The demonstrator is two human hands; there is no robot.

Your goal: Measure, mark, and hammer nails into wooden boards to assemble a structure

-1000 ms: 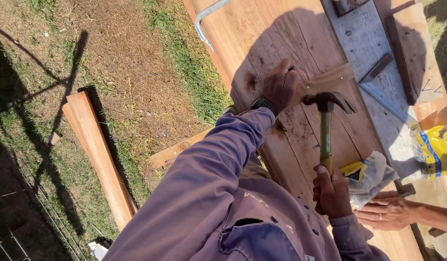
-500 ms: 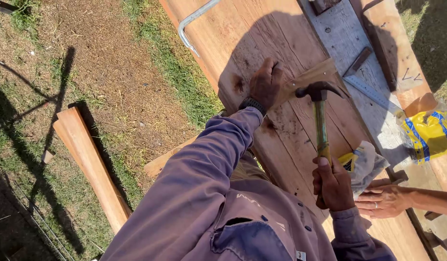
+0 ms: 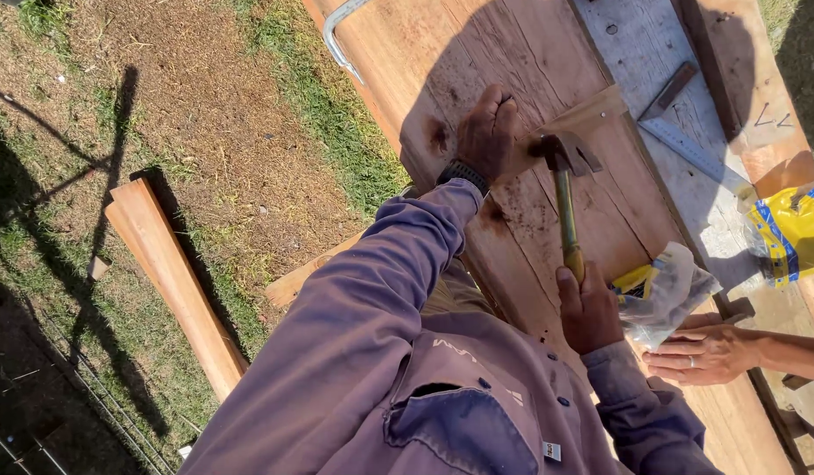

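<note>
1. While the left hand (image 3: 488, 134) pinches something small against the wood strip (image 3: 576, 121), too small to tell if it is a nail, the right hand (image 3: 590, 308) is clamped round the low end of the hammer (image 3: 566, 198) handle.
2. The hammer head sits just beside the left fingers, over the strip, which lies slantwise on the worktop (image 3: 425, 62) near its far middle.
3. Risk, as I judge it: the head is so near the fingers that a glancing blow could catch them.
4. The grip is far down the handle, so a swing could wander and miss or bend whatever is held.
5. The strip looks loose; a blow could make it skid across the boards.
6. Another person's hand (image 3: 702, 352) rests by a plastic bag (image 3: 667, 290) at the near right edge, close to the swinging arm, and could be knocked.
7. A square (image 3: 684, 145) and a yellow bag (image 3: 790, 230) lie further right.
8. Against the earlier frame, the hammer head is lower and nearer the left fingers; the other person's hand has hardly moved.
</note>
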